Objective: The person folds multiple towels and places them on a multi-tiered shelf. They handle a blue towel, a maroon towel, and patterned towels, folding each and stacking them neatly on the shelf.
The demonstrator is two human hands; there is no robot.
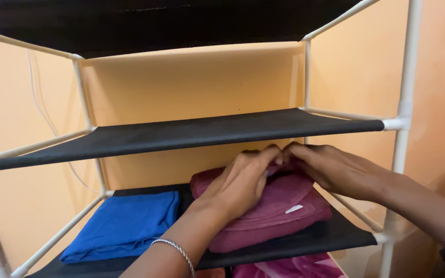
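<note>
A folded maroon towel lies on the right half of a black fabric shelf. My left hand, with a silver bracelet on its wrist, rests on top of the towel with fingers curled at its upper fold. From the right, my right hand lies on the towel's far edge, and its fingertips meet those of the left. Both hands press or pinch the towel's top layer. A small white tag shows on the towel's side.
A folded blue cloth lies on the same shelf at the left. Another black shelf spans just above the hands, with one more overhead. White tube frame posts stand at the right. Pink fabric shows below. An orange wall is behind.
</note>
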